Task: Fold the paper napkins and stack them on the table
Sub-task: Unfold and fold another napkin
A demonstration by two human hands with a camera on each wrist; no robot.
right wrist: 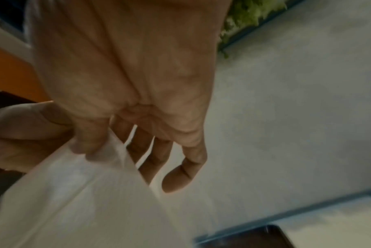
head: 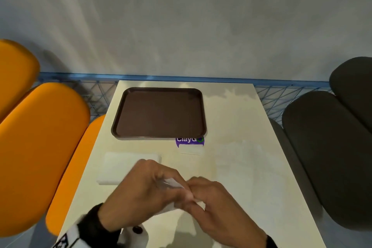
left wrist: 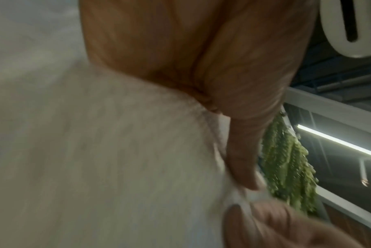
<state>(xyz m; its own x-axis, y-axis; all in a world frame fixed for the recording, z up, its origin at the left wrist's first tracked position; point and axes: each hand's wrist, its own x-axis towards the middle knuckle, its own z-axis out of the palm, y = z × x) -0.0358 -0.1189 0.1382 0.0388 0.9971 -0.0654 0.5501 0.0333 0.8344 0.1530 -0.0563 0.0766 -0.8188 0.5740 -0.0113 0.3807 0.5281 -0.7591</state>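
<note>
A white paper napkin (head: 173, 184) is lifted off the table between both hands, near the front middle. My left hand (head: 149, 189) pinches its upper edge, thumb against fingers; the left wrist view shows the napkin (left wrist: 116, 159) filling the picture under the thumb. My right hand (head: 209, 199) pinches the same edge from the right; in the right wrist view the thumb and forefinger clamp the napkin (right wrist: 91, 193) while the other fingers (right wrist: 180, 177) hang loose. A stack of white napkins (head: 120, 167) lies flat on the cream table (head: 251, 167), left of the hands.
A brown tray (head: 159, 112) sits at the table's far middle. A purple sticker (head: 189, 141) lies just in front of it. Orange seats (head: 40, 147) stand to the left, dark grey seats (head: 332, 147) to the right. A grey wall lies beyond.
</note>
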